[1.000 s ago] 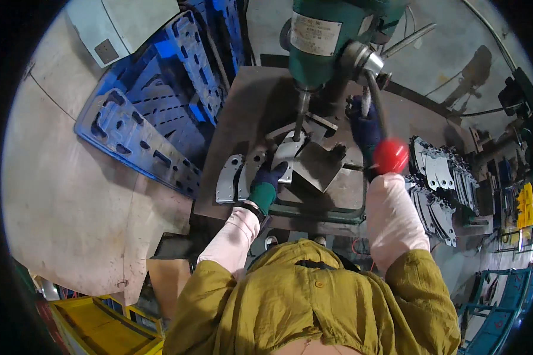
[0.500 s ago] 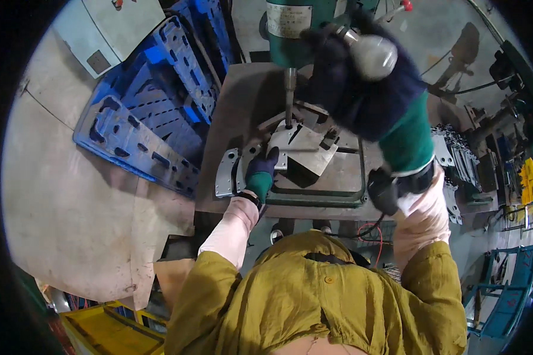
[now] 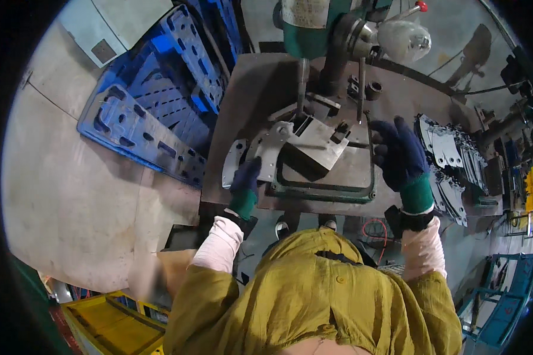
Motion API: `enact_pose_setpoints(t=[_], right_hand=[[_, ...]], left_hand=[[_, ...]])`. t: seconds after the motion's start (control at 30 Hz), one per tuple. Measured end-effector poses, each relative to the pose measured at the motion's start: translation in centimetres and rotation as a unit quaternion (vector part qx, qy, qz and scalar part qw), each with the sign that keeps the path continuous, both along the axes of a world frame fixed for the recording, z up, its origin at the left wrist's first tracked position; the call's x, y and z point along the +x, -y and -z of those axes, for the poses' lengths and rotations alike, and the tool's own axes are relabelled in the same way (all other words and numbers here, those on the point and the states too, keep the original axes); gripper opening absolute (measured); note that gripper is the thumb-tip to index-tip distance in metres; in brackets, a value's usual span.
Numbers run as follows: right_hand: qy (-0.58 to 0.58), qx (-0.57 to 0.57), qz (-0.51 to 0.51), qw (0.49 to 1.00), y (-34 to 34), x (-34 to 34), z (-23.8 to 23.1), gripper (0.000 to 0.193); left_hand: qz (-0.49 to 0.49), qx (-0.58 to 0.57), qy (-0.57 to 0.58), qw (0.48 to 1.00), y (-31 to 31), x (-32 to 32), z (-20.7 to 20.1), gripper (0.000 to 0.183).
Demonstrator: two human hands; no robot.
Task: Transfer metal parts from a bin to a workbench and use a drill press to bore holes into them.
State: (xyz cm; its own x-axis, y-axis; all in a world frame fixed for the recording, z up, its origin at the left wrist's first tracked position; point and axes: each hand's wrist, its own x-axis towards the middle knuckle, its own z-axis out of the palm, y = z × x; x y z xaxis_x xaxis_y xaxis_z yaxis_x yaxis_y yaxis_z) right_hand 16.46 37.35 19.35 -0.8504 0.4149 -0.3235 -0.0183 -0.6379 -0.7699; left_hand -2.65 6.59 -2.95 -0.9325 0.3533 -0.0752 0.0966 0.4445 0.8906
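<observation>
My left hand (image 3: 244, 177), in a dark blue and green glove, grips the lower left edge of a curved grey metal plate (image 3: 271, 150). The plate's upper end lies against a steel fixture block (image 3: 320, 147) on the machine's base. Just left of my hand is a second curved plate (image 3: 233, 158), partly covered by it. Above the block hangs the upright spindle (image 3: 302, 86) of a green drill press (image 3: 305, 35). My right hand (image 3: 401, 152), gloved alike, is open and holds nothing, right of the base and below a plastic-wrapped knob (image 3: 404, 41).
Stacked metal plates (image 3: 447, 148) lie at the table's right side. A thin rod (image 3: 361, 89) hangs from the press's hub, near a small dark ring (image 3: 373, 90). Blue plastic pallets (image 3: 142, 136) lean left of the table (image 3: 231, 106). A red cable (image 3: 374, 228) crosses the floor.
My right hand has left the plastic-wrapped knob and come down over the table's right part. My left hand has drawn the curved plate leftward, partly off the fixture block. The view has shifted slightly.
</observation>
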Motion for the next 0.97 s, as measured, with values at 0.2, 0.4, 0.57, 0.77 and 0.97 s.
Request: enact_pose_setpoints(t=[0.2,0.4,0.57,0.77,0.97], right_hand=[[0.02,-0.027,0.076,0.997,-2.8,6.6,4.6,0.05],[-0.051,-0.076,0.04,0.995,-3.9,8.6,7.0,0.05],[0.005,-0.07,0.105,0.992,-3.8,10.1,7.4,0.047],[0.115,0.022,0.085,0.989,-4.6,11.2,12.5,0.04],[0.327,0.35,0.084,0.874,-7.9,14.7,15.4,0.057]], left_hand=[[-0.032,-0.048,-0.121,0.991,7.3,-4.5,5.1,0.035],[0.014,-0.423,-0.228,0.877,11.6,-7.3,9.4,0.039],[-0.164,-0.422,-0.102,0.886,8.8,-8.1,13.0,0.042],[0.168,-0.589,-0.263,0.746,12.6,-10.2,16.3,0.047],[0.089,-0.466,-0.199,0.857,9.3,-10.3,13.7,0.061]])
